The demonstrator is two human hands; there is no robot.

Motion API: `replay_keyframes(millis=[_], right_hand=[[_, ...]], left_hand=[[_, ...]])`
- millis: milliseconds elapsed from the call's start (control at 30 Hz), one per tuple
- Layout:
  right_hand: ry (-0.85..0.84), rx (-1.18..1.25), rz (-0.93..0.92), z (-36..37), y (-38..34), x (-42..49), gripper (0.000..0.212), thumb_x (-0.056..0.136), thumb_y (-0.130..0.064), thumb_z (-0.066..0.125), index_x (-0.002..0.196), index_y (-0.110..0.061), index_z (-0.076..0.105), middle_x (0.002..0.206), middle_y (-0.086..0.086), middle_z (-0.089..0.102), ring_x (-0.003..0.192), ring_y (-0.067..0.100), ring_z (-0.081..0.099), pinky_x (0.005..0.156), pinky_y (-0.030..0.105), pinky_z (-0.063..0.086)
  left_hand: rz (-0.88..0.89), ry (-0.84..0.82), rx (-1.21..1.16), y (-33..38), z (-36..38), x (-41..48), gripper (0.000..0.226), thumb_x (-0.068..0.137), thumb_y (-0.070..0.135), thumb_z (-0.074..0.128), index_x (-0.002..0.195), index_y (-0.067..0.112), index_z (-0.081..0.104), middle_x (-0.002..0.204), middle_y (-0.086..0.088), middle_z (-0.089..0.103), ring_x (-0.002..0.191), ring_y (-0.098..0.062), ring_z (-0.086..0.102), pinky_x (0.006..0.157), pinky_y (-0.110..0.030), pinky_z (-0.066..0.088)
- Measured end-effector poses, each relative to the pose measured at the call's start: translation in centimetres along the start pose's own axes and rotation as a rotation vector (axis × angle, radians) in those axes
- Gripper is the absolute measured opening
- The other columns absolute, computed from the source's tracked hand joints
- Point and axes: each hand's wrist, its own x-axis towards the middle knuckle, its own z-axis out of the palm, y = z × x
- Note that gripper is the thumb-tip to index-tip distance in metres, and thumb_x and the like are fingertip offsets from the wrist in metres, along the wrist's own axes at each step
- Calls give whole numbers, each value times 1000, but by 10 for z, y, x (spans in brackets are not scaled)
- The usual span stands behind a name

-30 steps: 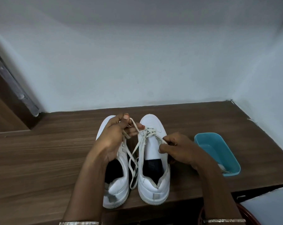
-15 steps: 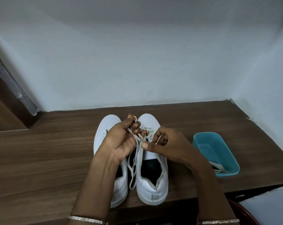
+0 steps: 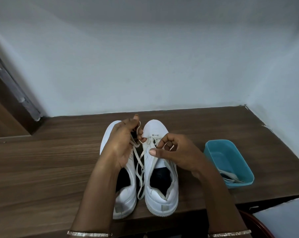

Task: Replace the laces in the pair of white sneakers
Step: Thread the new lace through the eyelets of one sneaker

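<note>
On the table, we are noting sneakers pointing toes toward the wall; left hand, right hand pinching lace.

The dark brown wooden desk carries 2 white leather sneakers side by side and a turquoise rectangular plastic tub near them.

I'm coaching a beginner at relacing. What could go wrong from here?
1. The left white sneaker and right white sneaker sit with their heels at the brown wooden table's front edge; a hard tug from the left hand or right hand might drag one off.
2. The off-white lace both hands grip hangs in loose loops between the shoes and could knot.
3. The teal plastic tub near the right forearm could get knocked.
</note>
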Motion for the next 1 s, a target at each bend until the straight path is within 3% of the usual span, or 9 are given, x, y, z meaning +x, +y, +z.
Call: replay_keyframes(millis=[67, 167, 333, 467, 600, 700, 767, 833, 1000], right_hand=[[-47, 2, 11, -7, 1, -2, 40, 65, -50, 90, 90, -24, 70, 71, -9, 62, 62, 2, 53, 58, 17, 44], [-139, -15, 14, -13, 3, -5, 46, 59, -41, 95, 94, -29, 70, 82, -6, 64, 67, 5, 55, 62, 21, 48], [-99, -36, -18, -13, 2, -3, 40, 67, -19, 91, 98, -28, 68, 86, -3, 62, 63, 2, 52, 61, 19, 47], [-42, -45, -87, -9, 2, -2, 34, 75, -16, 85, 101, -30, 67, 95, -4, 64, 68, 1, 54, 62, 16, 47], [88, -33, -260, 4, -3, 6, 16, 84, -26, 77, 99, -32, 73, 106, -14, 64, 93, 3, 59, 75, 17, 42], [226, -292, -380, 25, -10, 11, 20, 88, -35, 57, 98, -32, 75, 110, -18, 60, 107, 6, 53, 87, 28, 43], [200, -626, -341, 39, -14, 10, 28, 89, -34, 50, 105, -35, 73, 125, -15, 54, 121, 13, 43, 95, 39, 39], [139, -832, -267, 48, -17, 7, 28, 94, -34, 51, 113, -35, 71, 140, -13, 46, 131, 16, 34, 99, 41, 33], [180, -904, -242, 52, -21, 6, 26, 96, -38, 54, 114, -32, 72, 144, -12, 45, 133, 17, 33, 99, 42, 32]], left_hand=[[58, 85, 197, 8, -3, -6, 29, 99, 24, 60, 73, 10, 59, 64, -5, 64, 60, -18, 59, 68, -38, 55], [86, 121, 465, 25, -13, -16, 32, 98, 26, 60, 74, 6, 64, 72, -11, 69, 62, -16, 62, 52, -28, 53], [-188, -228, 941, 47, -23, -38, 44, 98, 26, 54, 60, 7, 65, 58, -16, 68, 35, -10, 34, 37, -16, 27], [-347, -509, 1254, 42, -21, -44, 38, 94, 40, 56, 71, 20, 79, 67, -3, 74, 46, -6, 39, 57, -25, 36], [-338, -513, 1297, 37, -17, -43, 33, 92, 43, 61, 76, 22, 81, 64, 1, 72, 45, -4, 39, 53, -20, 34], [-326, -516, 1290, 35, -18, -41, 31, 92, 44, 63, 79, 22, 81, 64, 3, 71, 42, -3, 38, 48, -16, 32], [-324, -511, 1278, 35, -21, -40, 29, 91, 44, 66, 80, 23, 81, 65, 3, 72, 43, 0, 42, 52, -16, 34], [-317, -503, 1274, 35, -23, -40, 26, 89, 45, 68, 81, 23, 81, 66, 4, 72, 49, 4, 48, 61, -20, 35], [-303, -478, 1278, 35, -25, -39, 25, 88, 43, 70, 83, 21, 81, 71, 5, 75, 54, 10, 54, 64, -21, 35]])
